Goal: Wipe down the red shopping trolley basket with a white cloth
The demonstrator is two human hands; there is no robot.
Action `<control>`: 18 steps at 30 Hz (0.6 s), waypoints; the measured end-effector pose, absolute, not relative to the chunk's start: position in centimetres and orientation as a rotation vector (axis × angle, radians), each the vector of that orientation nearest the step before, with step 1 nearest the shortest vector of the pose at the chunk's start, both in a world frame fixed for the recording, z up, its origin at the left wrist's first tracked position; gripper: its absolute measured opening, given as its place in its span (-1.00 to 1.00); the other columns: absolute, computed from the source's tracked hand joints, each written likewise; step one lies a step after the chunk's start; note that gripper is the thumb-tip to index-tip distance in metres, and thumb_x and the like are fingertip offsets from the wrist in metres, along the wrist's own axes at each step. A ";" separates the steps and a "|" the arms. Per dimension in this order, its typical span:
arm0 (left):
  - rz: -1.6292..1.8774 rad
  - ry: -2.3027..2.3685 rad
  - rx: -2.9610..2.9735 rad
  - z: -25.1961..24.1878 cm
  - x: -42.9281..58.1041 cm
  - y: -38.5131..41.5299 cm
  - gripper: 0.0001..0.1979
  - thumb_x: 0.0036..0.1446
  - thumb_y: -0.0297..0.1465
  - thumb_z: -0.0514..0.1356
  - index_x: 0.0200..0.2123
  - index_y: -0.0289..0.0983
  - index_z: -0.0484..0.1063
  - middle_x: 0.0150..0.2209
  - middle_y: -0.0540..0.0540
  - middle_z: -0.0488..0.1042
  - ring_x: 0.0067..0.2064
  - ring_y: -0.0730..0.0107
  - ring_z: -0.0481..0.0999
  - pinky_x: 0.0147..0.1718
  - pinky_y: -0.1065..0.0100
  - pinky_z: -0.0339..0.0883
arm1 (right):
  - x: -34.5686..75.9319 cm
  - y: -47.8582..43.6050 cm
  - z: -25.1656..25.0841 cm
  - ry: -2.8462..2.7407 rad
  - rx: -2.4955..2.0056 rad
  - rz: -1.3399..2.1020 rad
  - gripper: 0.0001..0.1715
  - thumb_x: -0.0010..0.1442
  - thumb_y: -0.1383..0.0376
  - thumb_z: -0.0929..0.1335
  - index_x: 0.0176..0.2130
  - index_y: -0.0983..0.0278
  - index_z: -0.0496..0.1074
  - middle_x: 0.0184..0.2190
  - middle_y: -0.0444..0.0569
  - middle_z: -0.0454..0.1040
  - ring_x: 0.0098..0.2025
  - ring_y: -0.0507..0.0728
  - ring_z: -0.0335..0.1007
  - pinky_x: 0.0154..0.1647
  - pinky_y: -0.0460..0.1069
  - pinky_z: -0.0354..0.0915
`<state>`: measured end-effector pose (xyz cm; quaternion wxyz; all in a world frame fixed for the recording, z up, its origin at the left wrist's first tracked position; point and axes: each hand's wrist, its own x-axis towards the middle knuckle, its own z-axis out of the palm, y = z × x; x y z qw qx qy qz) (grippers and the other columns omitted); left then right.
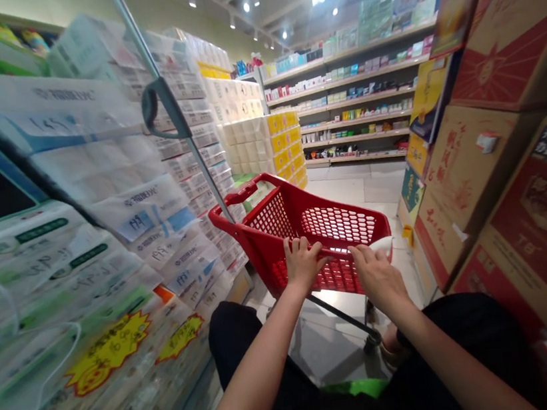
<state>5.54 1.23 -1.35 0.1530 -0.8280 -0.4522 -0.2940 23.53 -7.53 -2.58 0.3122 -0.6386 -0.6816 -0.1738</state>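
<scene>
Forearms (pixel 268 370), red cart (pixel 297 218) mid-aisle — tissue packs (pixel 107 165) left, cartons (pixel 463 156) right

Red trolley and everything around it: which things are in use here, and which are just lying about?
In use:
red trolley
left hand, on its near rim
right hand, on the same rim

Lying about:
wrapped packs, left
cardboard boxes, right
shelves behind

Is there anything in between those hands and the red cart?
Nothing visible: the left hand and right hand are both on the near rim of the red cart. Something white shows just beyond the right hand, not in between.
</scene>
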 end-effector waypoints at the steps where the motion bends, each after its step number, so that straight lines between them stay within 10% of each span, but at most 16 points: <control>1: -0.852 -1.307 -2.367 -1.4 5.9 1.0 -0.71 0.11 -0.07 0.22 -0.15 -0.05 0.45 -0.16 -0.11 0.35 -0.01 0.08 0.25 0.21 -0.14 -0.11 | 22.9 -7.0 -2.3 -1.810 -1.669 -0.474 -0.48 0.21 0.36 0.15 0.14 0.15 0.26 0.00 0.14 0.38 -0.16 0.27 0.23 -0.47 0.05 0.27; 18: -0.908 -1.250 -2.423 -1.9 6.5 -0.8 -0.73 0.22 -0.13 0.12 -0.07 -0.06 0.39 -0.14 -0.09 0.35 -0.01 0.14 0.25 0.25 -0.09 -0.16 | 32.9 -7.4 -5.4 -1.737 -1.740 -0.377 -0.53 0.24 -0.02 0.20 0.01 0.13 0.39 0.08 -0.03 0.39 0.14 0.31 0.14 0.09 0.26 0.12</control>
